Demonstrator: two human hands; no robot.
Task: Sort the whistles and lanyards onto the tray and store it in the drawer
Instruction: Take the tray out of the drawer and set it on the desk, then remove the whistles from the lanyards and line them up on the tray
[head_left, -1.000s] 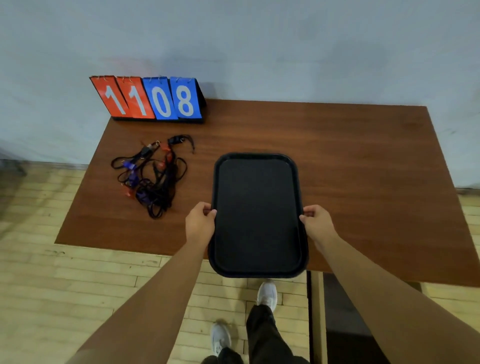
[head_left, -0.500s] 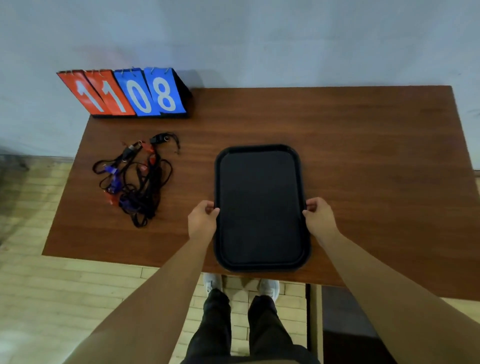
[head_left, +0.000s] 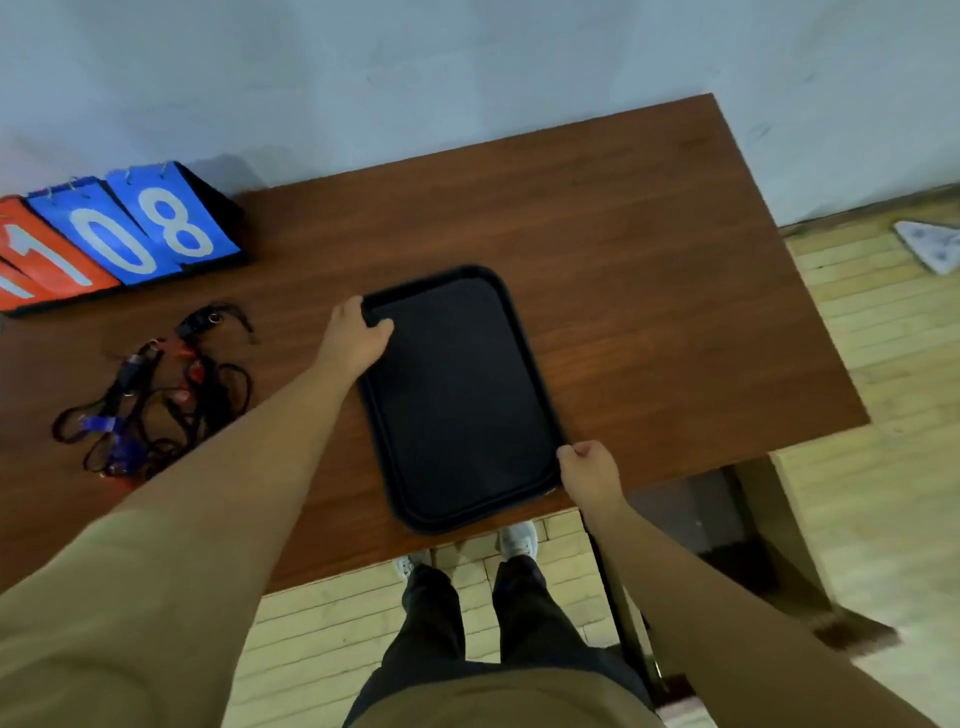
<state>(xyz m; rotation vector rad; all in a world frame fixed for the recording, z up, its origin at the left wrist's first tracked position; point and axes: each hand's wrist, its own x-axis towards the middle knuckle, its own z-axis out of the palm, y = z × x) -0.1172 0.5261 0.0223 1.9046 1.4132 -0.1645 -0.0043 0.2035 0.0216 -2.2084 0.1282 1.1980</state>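
Dark wooden table against pale grey wall, light wood-plank floor, soft even light

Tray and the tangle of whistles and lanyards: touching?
Apart. In the head view, bare table and the left forearm lie between the tray and the tangle of whistles and lanyards.

- A black rectangular plastic tray with rounded corners and a raised rim lies flat and empty on the brown wooden desk, its near end at the front edge.
- A tangled heap of black lanyards with blue, red and black whistles lies on the desk, apart from the tray on its left.
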